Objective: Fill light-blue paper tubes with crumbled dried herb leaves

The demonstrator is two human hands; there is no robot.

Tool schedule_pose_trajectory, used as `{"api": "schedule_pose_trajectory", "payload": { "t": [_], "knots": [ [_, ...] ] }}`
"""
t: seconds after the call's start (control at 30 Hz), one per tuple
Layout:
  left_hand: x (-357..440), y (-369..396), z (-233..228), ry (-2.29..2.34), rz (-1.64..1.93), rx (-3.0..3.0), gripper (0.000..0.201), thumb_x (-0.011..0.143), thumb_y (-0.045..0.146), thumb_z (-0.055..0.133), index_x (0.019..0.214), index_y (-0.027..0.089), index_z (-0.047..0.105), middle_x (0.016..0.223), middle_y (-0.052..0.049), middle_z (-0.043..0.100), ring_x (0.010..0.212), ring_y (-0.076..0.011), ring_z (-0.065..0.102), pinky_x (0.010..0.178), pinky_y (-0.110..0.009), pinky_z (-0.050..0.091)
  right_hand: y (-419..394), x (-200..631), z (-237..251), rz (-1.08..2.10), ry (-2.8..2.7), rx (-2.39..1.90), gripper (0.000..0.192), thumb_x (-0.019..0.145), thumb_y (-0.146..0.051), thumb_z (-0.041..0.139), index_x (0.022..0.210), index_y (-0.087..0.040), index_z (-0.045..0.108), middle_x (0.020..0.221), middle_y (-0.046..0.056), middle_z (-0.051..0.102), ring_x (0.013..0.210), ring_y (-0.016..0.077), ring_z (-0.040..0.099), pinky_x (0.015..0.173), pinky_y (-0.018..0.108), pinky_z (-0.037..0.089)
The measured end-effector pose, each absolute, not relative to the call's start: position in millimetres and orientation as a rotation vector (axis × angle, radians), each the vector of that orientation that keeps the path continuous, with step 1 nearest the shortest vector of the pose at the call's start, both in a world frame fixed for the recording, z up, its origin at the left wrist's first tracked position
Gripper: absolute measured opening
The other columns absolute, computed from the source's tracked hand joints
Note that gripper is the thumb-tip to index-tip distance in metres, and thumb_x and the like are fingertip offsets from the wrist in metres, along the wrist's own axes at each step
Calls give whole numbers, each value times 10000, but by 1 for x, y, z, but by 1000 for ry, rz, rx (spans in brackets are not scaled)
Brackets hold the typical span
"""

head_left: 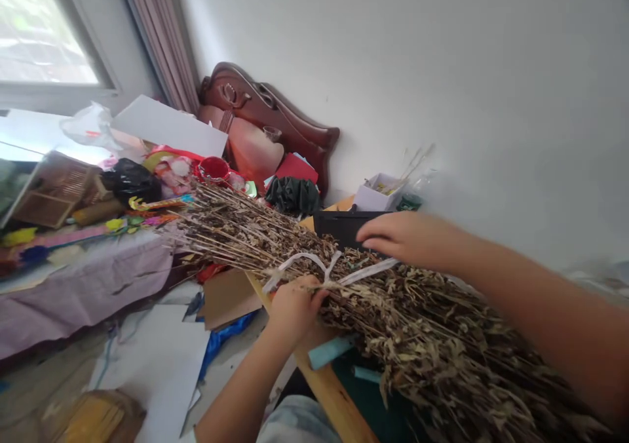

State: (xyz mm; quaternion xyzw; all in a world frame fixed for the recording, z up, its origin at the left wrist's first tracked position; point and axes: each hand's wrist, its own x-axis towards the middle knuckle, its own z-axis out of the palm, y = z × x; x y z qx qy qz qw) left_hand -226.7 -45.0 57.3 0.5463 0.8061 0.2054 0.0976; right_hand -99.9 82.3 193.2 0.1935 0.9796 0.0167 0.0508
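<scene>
A large bundle of dried brown stalks and leaves [393, 318] lies across a wooden table [327, 390], stems pointing left. A white strap [314, 263] is tied around its middle. My left hand [292, 308] grips the bundle just below the knot. My right hand [407, 236] reaches over the far side of the bundle, fingers together, by the loose end of the strap; whether it pinches the strap is unclear from the blur.
A black box [341, 227] and a white box [378, 194] stand behind the bundle by the wall. At left a bed is piled with bags, a red cup [213, 168], cardboard and coloured items. White sheets [157, 358] lie on the floor.
</scene>
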Motion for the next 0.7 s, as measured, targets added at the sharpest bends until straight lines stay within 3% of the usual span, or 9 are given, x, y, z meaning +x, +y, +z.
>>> {"api": "schedule_pose_trajectory", "payload": {
  "t": [0.13,0.27,0.4,0.5,0.7],
  "knots": [
    [-231,-45,50,2380,632,1590,172,745,295,415,715,181,540,668,-17,587,613,-147,533,520,-227,328,92,-156,152,166,2843,376,182,701,-299,572,858,-212,604,836,55,622,791,219,571,604,283,423],
    [-231,-45,44,2350,644,1627,138,735,246,409,705,171,521,671,-27,579,607,-149,536,528,-230,335,89,-166,126,230,2836,267,196,689,-357,563,822,-215,588,770,36,626,730,199,585,515,228,384],
    [-228,-43,43,2316,755,1609,190,768,183,324,766,168,514,735,-50,576,669,-159,529,584,-251,357,86,-157,125,301,2853,178,170,723,-321,519,823,-192,566,777,58,620,710,204,582,523,242,370],
    [-226,-42,49,2175,966,1557,168,701,117,364,759,152,518,724,-51,558,700,-162,503,635,-262,360,83,-152,126,306,2865,101,131,769,-246,440,799,-200,559,789,54,621,722,192,571,565,258,369],
    [-227,-54,61,1694,1000,1388,123,625,133,394,587,151,509,568,13,482,561,-110,430,506,-203,335,106,-137,135,281,2980,349,160,768,-191,389,790,-173,546,808,89,608,752,230,556,613,313,360]
  ]
}}
